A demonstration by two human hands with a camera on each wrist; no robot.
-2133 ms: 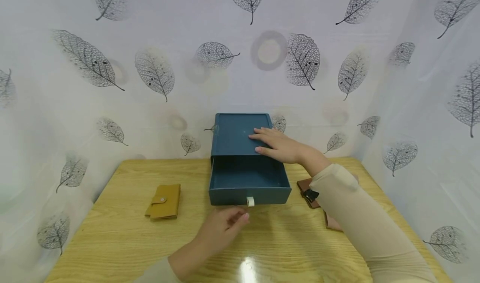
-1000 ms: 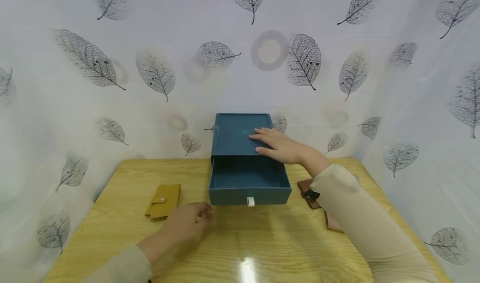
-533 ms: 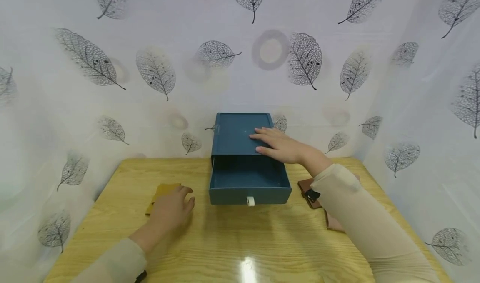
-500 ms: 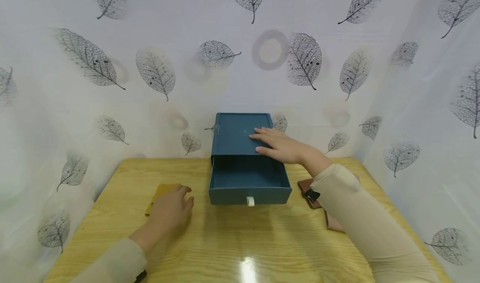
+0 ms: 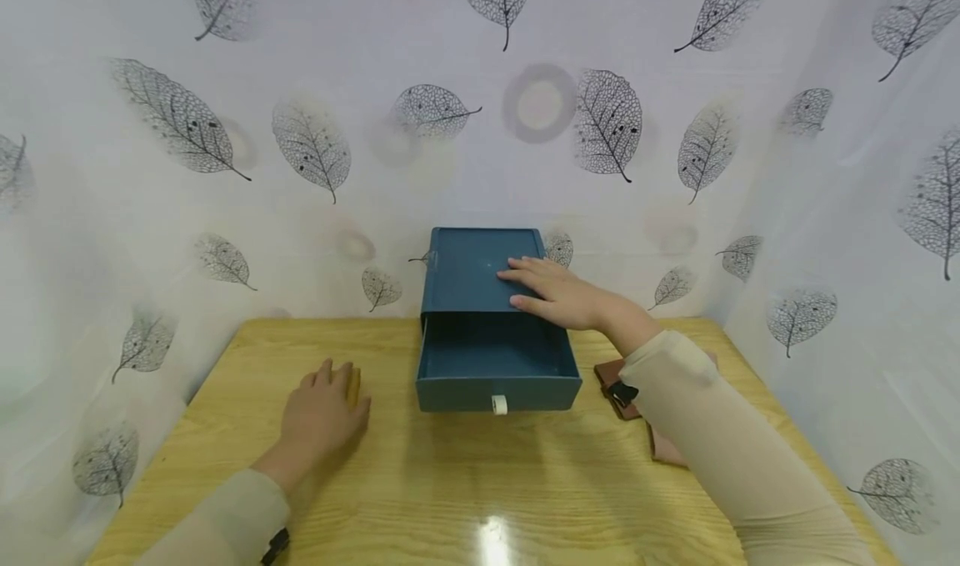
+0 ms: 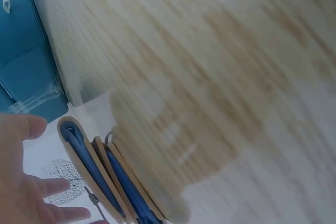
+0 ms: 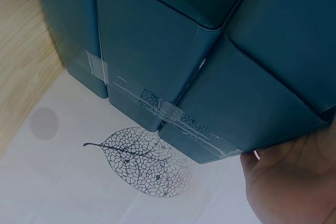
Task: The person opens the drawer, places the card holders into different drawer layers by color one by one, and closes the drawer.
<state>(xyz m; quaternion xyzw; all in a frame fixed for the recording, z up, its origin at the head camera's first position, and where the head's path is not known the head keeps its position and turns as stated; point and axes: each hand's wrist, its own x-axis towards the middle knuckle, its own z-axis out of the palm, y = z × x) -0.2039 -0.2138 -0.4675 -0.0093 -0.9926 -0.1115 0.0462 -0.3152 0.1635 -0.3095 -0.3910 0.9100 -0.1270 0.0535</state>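
Note:
My left hand (image 5: 318,412) hovers over the mustard-yellow wallet (image 5: 353,388), mostly covering it in the head view. Its fingers are extended and spread; in the left wrist view the fingers (image 6: 58,187) lie just beside the wallet (image 6: 100,169), whose folded layers show blue inside. My right hand (image 5: 558,293) rests flat on top of the blue drawer box (image 5: 465,274), near its right edge. The box's drawer (image 5: 457,394) is pulled out, with nothing visible in it and a white tab (image 5: 499,404) on its front.
To the right of the box lie a brown wallet (image 5: 611,374) with a black clasp and a pinkish one (image 5: 666,449), partly hidden by the right sleeve (image 5: 712,416). A curtain printed with leaves (image 5: 420,182) hangs behind the wooden table (image 5: 450,483).
My left hand has moved left from below the drawer's front to over the yellow wallet, its fingers spreading out. The right hand and the drawer have stayed where they were.

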